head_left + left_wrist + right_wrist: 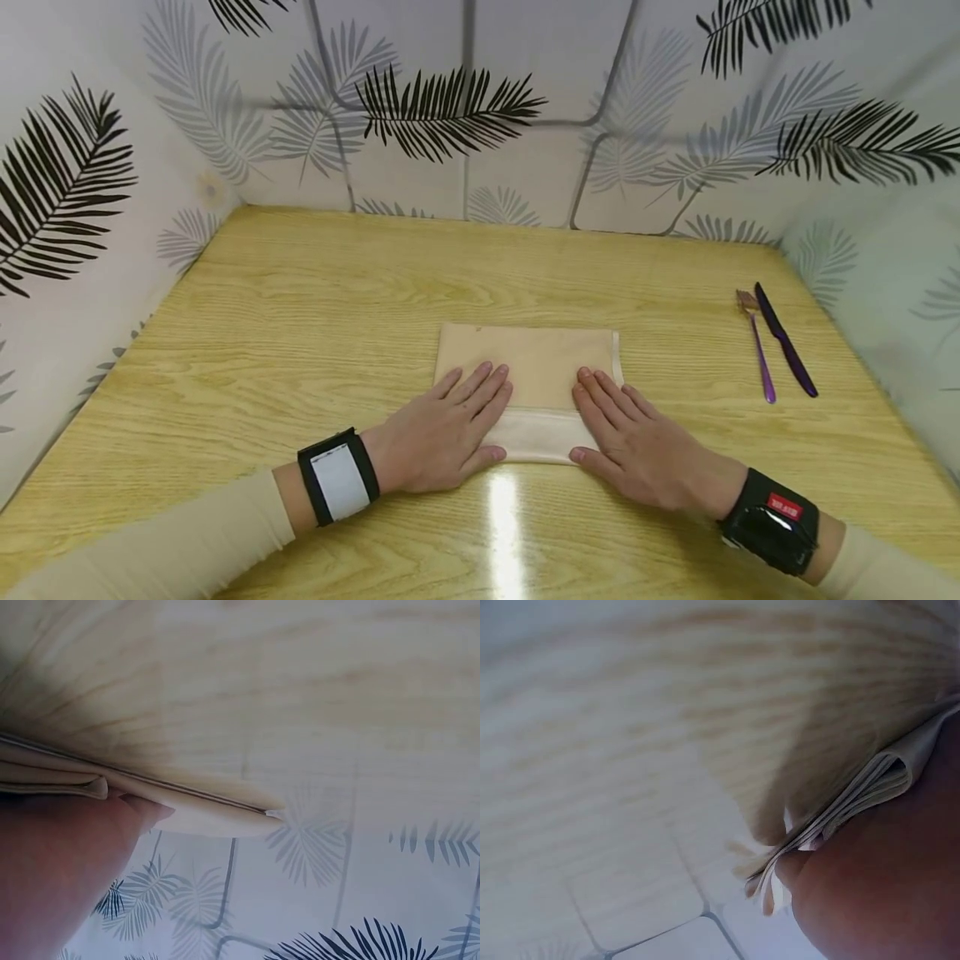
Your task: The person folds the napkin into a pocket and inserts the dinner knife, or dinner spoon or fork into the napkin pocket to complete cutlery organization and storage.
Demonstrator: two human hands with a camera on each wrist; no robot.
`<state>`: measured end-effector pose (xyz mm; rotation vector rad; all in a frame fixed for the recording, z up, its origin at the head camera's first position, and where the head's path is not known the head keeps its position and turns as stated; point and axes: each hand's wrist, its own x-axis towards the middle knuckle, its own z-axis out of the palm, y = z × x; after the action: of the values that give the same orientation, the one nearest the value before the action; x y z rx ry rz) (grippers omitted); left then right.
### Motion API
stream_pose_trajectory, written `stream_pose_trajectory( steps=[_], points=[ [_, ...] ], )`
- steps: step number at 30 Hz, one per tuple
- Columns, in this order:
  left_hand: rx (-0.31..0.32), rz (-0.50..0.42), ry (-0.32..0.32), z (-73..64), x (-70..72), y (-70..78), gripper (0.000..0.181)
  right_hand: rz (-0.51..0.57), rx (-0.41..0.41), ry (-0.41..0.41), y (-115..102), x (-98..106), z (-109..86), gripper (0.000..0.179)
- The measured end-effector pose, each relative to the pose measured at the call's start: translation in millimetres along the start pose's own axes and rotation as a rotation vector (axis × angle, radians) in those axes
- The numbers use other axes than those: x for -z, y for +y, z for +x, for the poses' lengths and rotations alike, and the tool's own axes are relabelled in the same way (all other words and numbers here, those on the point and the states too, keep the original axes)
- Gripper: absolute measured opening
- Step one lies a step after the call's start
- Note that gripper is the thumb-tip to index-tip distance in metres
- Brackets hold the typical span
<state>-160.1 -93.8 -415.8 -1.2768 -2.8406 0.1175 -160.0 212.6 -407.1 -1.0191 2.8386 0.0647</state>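
Observation:
A folded beige cloth [536,358] lies flat on the table, with a paler satin-like band [536,435] along its near side. My left hand [442,433] rests palm down over the cloth's left part, fingers straight and slightly spread. On the right part my right hand [645,450] presses down the same way, its thumb pointing inward at the near edge. From the left wrist, the stacked edges of the cloth [202,799] show beside the hand. Several folded layers of the cloth [885,780] are visible in the right wrist view, with a rounded fold under the hand.
On the right side of the wooden table [300,292] lie a purple-handled fork [759,354] and a dark purple knife [783,337], side by side. A pale leaf-patterned curtain [525,167] hangs round the back and sides of the table.

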Motion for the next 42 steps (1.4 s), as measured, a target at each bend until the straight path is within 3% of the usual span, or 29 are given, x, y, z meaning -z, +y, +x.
stream_pose_trajectory(
  steps=[7, 10, 13, 17, 20, 22, 26, 31, 38, 42],
  points=[
    [0.028, -0.027, -0.021, 3.0, 4.2, -0.7, 0.074, -0.002, -0.062, 0.01, 8, 3, -4.9, 0.088],
    [0.047, -0.082, -0.055, 4.7, 10.3, -1.9, 0.075, 0.014, -0.066, -0.019, 10, 9, -5.4, 0.093],
    [0.065, -0.106, -0.048, 9.6, 17.9, -3.9, 0.076, 0.046, -0.046, -0.063, 10, 24, -1.3, 0.096],
    [0.1, 0.007, 0.002, 24.3, 26.1, -4.4, 0.077, 0.063, 0.014, -0.068, 6, 48, 18.0, 0.09],
    [0.106, 0.099, -0.002, 40.5, 26.8, -1.5, 0.08, 0.076, 0.069, -0.06, 2, 55, 37.9, 0.082],
    [0.113, 0.126, -0.018, 50.4, 24.4, 0.3, 0.082, 0.078, 0.093, -0.073, 1, 53, 50.0, 0.078],
    [0.169, 0.089, -0.057, 60.4, 17.7, -2.3, 0.084, 0.064, 0.096, -0.131, 4, 44, 67.1, 0.076],
    [0.23, -0.002, -0.103, 58.7, 12.1, -6.8, 0.086, 0.1, 0.057, -0.167, 15, 32, 72.1, 0.085],
    [0.291, -0.006, -0.091, 55.6, 15.8, -9.4, 0.098, 0.11, 0.031, -0.134, 32, 30, 71.2, 0.099],
    [0.319, -0.015, -0.122, 54.6, 14.2, -12.8, 0.107, 0.121, 0.022, -0.156, 39, 28, 67.9, 0.1]
  ],
)
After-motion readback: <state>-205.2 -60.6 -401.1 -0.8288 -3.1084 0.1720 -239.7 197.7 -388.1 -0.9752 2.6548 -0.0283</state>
